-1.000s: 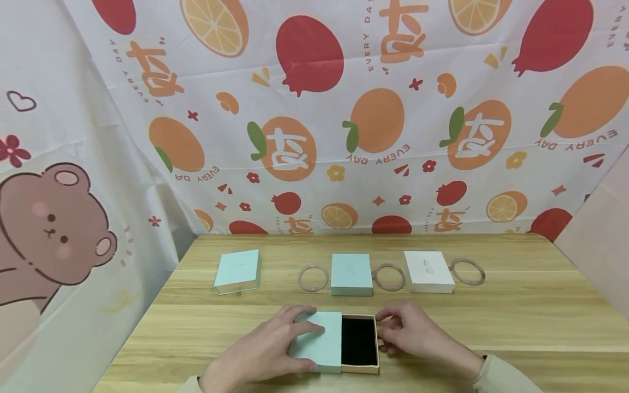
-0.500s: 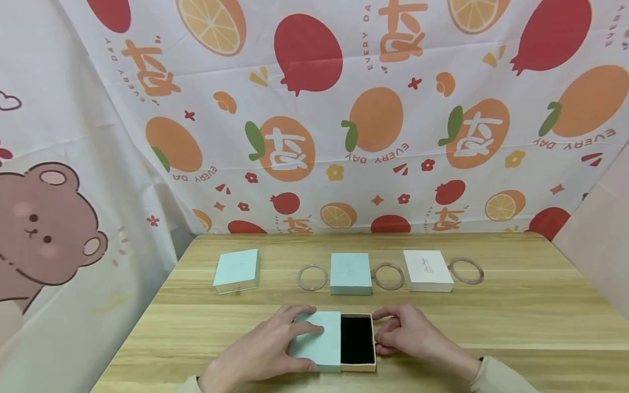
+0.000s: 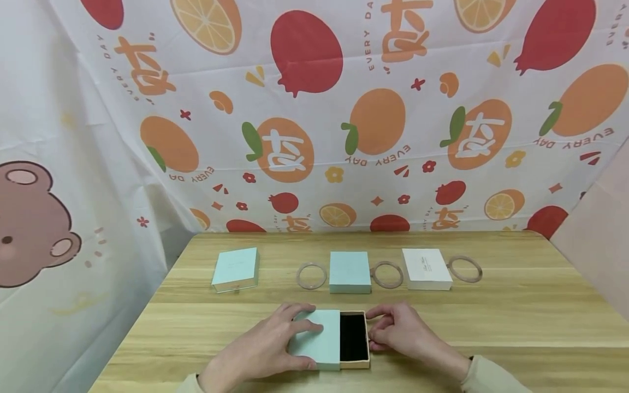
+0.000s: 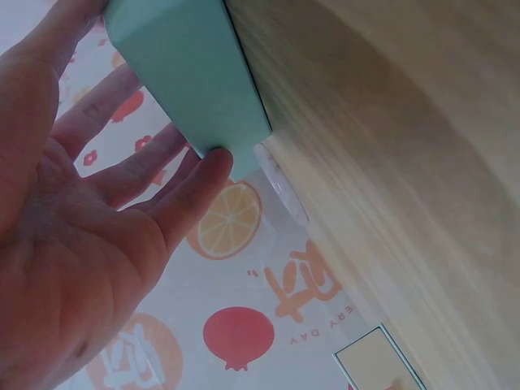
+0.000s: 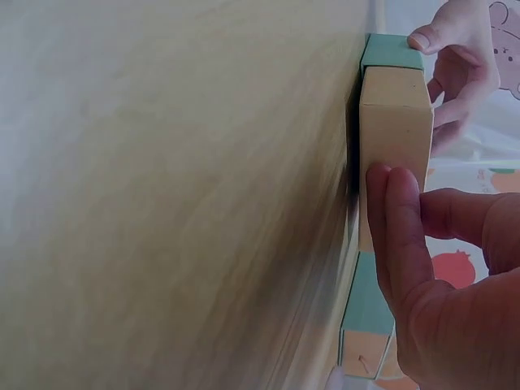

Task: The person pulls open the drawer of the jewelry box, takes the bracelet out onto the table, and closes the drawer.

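A pale teal sliding jewelry box [image 3: 326, 341] lies at the table's front, its drawer [image 3: 355, 363] partly out to the right and showing a black pad [image 3: 352, 337]. My left hand [image 3: 275, 344] holds the teal sleeve, thumb at the near edge and fingers across the top and far edge. In the left wrist view its fingers [image 4: 191, 195] lie along the sleeve's side. My right hand [image 3: 403, 333] is at the drawer's right end. In the right wrist view two fairly straight fingertips [image 5: 401, 191] press the tan drawer face [image 5: 396, 130].
Behind, in a row, are a teal box [image 3: 236, 269], a ring-shaped bangle [image 3: 298, 275], another teal box [image 3: 350, 271], a second bangle [image 3: 375, 275], a white box [image 3: 426, 267] and a third bangle [image 3: 480, 273]. A fruit-print cloth [image 3: 363, 71] hangs at the table's back edge.
The right hand has pushed the drawer leftward, further into the sleeve, so less of the black pad shows. The left hand stays in place on the sleeve. The head view has shifted slightly.
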`<act>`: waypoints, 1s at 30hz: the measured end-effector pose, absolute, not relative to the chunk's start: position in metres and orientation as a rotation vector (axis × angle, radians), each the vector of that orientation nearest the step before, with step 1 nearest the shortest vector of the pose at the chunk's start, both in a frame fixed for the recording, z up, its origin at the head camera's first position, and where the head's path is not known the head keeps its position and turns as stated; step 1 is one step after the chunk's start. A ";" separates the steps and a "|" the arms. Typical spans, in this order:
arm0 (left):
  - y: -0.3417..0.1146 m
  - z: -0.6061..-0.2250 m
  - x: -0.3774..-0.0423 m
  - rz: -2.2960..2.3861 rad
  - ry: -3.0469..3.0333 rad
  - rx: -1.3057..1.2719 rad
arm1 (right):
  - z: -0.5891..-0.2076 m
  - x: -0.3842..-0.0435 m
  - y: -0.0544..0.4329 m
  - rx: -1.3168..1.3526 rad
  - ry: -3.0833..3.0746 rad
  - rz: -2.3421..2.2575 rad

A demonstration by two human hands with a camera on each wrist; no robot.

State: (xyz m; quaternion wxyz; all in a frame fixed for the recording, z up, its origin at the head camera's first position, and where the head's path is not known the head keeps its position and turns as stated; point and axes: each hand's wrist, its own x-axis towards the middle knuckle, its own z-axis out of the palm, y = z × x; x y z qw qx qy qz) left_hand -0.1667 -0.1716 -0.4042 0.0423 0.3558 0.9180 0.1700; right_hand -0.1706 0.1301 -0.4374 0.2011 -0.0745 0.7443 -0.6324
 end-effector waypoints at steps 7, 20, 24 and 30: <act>-0.170 -0.403 -0.164 0.530 2.808 1.080 | -0.439 -0.169 0.126 -0.219 2.102 -1.768; -0.168 -0.404 -0.159 0.538 2.804 1.053 | -0.440 -0.164 0.122 -0.237 2.149 -1.753; -0.167 -0.404 -0.157 0.543 2.806 1.053 | -0.440 -0.162 0.120 -0.243 2.151 -1.755; -0.165 -0.404 -0.154 0.544 2.808 1.048 | -0.442 -0.160 0.119 -0.254 2.166 -1.753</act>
